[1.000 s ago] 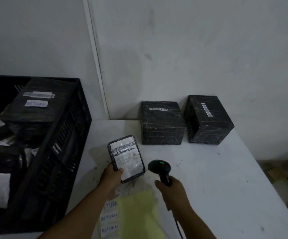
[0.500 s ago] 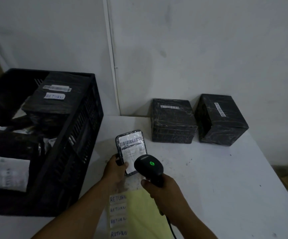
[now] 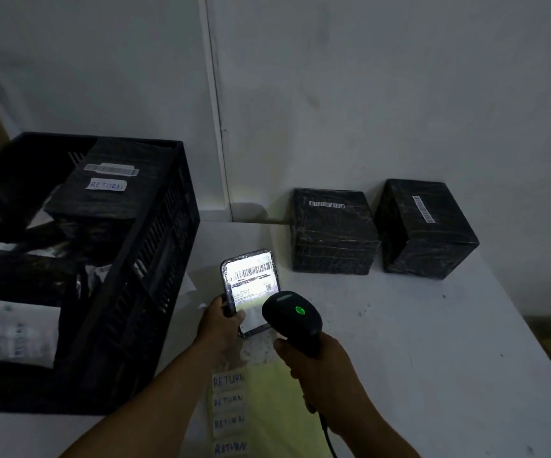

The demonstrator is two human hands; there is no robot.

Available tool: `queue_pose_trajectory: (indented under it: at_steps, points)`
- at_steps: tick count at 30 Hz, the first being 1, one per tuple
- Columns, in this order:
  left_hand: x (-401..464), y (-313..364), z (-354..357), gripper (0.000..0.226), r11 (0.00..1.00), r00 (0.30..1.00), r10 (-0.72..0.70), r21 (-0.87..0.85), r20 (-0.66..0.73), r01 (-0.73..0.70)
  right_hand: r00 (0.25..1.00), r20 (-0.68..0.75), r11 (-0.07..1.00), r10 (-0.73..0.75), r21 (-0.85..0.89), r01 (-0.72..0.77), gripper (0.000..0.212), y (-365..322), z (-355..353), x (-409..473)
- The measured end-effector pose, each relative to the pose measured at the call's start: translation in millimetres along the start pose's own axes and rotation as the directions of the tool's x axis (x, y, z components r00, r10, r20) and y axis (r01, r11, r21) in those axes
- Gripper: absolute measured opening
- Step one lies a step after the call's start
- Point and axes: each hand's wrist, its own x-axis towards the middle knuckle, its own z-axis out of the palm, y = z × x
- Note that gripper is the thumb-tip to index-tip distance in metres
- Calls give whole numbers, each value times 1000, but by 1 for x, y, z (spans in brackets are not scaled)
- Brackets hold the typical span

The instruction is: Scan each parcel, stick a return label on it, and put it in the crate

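The step in hand looked like the scan. The left hand (image 3: 222, 320) gripped a small flat parcel (image 3: 251, 287) by its lower left edge, fingers curled round it, thumb on the face, holding it tilted up above the desk (image 3: 432, 342) near the desk's left middle, just right of the crate (image 3: 155, 292). The right hand (image 3: 320, 375) was wrapped tight round the handle of the black scanner (image 3: 292, 314), whose head, with a green light on top, sat just in front of the parcel's lower right corner and hid part of it.

To do this well, I judged the scanner should point at the barcode strip near the parcel's top and not at the lower print, with the parcel held steady and angled so glare from the glossy wrap did not wash out the bars. The thumb should stay clear of the code.

The parcel was thin, with rounded corners, a dark rim and a shiny film over a white label; its upper part was brightly lit. A barcode ran across the top, with small print and a square code below, too small to read.

Handwritten RETURN labels (image 3: 229, 401) lay in a column on a yellowish sheet at the desk's near edge. Two black wrapped boxes (image 3: 333, 239) (image 3: 426, 233), each bearing a barcode, stood side by side at the far edge by the wall
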Motion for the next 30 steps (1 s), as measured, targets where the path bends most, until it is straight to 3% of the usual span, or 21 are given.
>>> queue_pose_trajectory:
  at_steps: [4, 8, 22, 24, 26, 30]
  points:
    - [2, 0, 1, 64, 998, 999, -35, -53, -8, 34, 1000, -20, 1000, 11, 9, -11, 39, 1, -3, 0]
    - [5, -1, 1, 50, 988, 997, -63, -140, -41, 57, 999, -25, 1000, 23, 0, -23, 30, 0, -8, -2]
    - [16, -3, -1, 41, 979, 995, -81, -192, -66, 67, 999, -38, 1000, -26, -6, 26, 27, 8, -10, 1]
    - [16, -2, -2, 40, 975, 995, -79, -211, -58, 65, 995, -85, 998, -56, -23, 54, 18, 15, -10, 10]
    - [16, -1, -4, 38, 978, 995, -84, -195, -56, 71, 982, -175, 994, -72, -97, 56, 28, 27, -14, 25]
    - [13, -1, -8, 20, 987, 995, -86, -142, -51, 78, 941, -332, 960, -66, -279, -31, 24, 67, -31, 59]
